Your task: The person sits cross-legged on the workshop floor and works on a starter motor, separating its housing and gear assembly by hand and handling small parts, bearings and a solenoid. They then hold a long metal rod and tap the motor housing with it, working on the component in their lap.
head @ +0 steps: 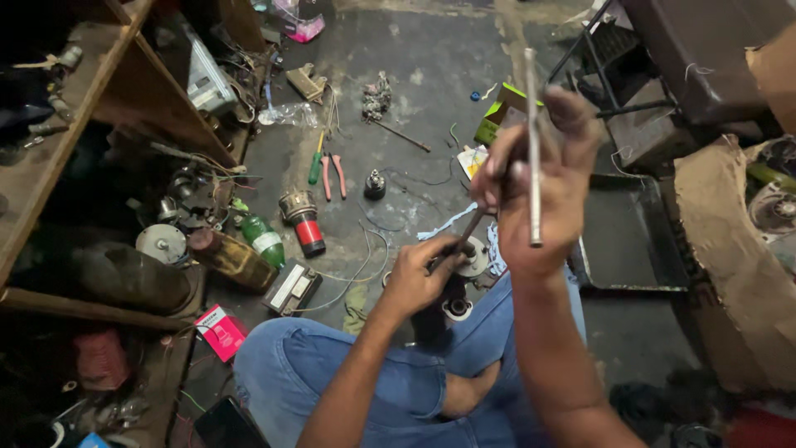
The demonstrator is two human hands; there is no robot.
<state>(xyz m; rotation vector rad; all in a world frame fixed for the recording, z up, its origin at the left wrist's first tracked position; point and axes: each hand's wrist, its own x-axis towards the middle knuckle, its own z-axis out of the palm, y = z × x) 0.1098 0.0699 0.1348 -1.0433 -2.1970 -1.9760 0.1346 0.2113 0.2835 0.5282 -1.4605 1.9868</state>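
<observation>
At the far left we see a wooden shelf [124, 79] crowded with dark parts, and on the floor beside it a green bottle [264, 241], a red-banded cylinder [305, 224], a green-handled screwdriver [316, 163] and red-handled pliers [333, 174]. Moving toward the centre, we find our left hand [419, 278] lowered over our lap, its fingers closed around a thin dark tool [464, 232] whose tip meets a small round metal assembly [468, 261] resting between our knees. Just right of it and higher, our right hand [539, 187] is raised and clenched around a long slender metal rod [533, 141], held nearly upright, well above the assembly. Farther right, a dark metal tray [630, 249] lies on the floor, with torn cardboard [730, 274] beyond it.
</observation>
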